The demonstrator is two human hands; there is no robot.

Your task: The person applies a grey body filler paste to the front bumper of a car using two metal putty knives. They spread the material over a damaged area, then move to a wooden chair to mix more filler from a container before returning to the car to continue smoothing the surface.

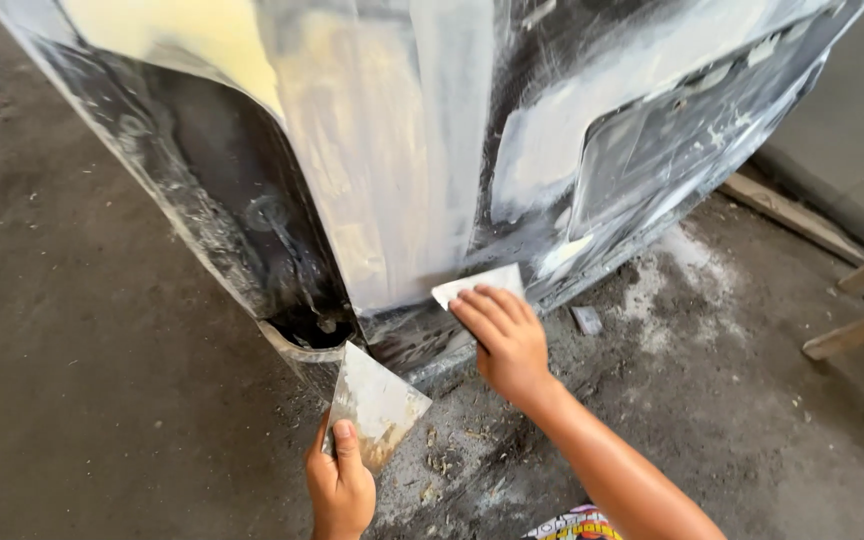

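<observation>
A dark car body panel [592, 150] covered with grey and pale yellow filler patches fills the upper view. My right hand [504, 340] presses a small flat spreader blade [482, 282] against the panel's lower edge, where the grey filler ends. My left hand [340, 485] holds a larger flat metal scraper plate [377, 402] smeared with filler, tilted up near the panel's bottom corner beside the dark wheel arch [242, 210].
Grey concrete floor [102, 400] dusted with white powder and filler crumbs lies below the panel. Wooden strips [857, 335] lean at the right edge. A small flat scrap [586, 320] lies on the floor near the panel.
</observation>
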